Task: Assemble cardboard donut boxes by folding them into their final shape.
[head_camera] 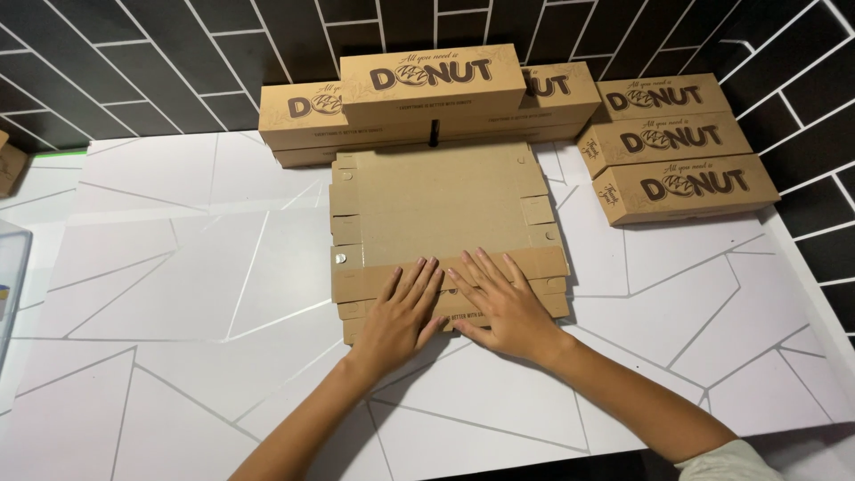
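Surface: white tabletop with thin grey angular lines (160, 267), backed by a wall of black oblong tiles with pale grout (134, 62).
Work piece: flat unfolded brown cardboard box blank (436, 209), lying on the table ahead of the fingers; its near edge flaps sit stacked in layers under both palms.
Left hand (399, 313): palm down on the near flap of the blank, fingers straight and close together, tips pointing away toward the wall. Pressing flat, gripping nothing.
Right hand (500, 301): palm down beside the left, fingers slightly fanned, thumb angled inward toward the left hand's fingers. The two hands touch or nearly touch at the middle; cannot tell which.
Beyond the fingertips: bare middle panel of the blank, then a stack of long brown printed cardboard boxes (432, 89) against the wall; the blank's far edge reaches the foot of that stack. A small black upright object (435, 134) shows at the stack's base, kind unclear.
Right of the fingers: three more folded brown printed boxes (681, 165), stepped one behind another, well apart from the hands, close to the blank's far right corner.
Left of the fingers: open tabletop; a clear plastic container edge (11, 276) at the frame's left border, and a scrap of brown cardboard (9, 165) at the far left.
Near flap: dark print partly hidden beneath the fingers.
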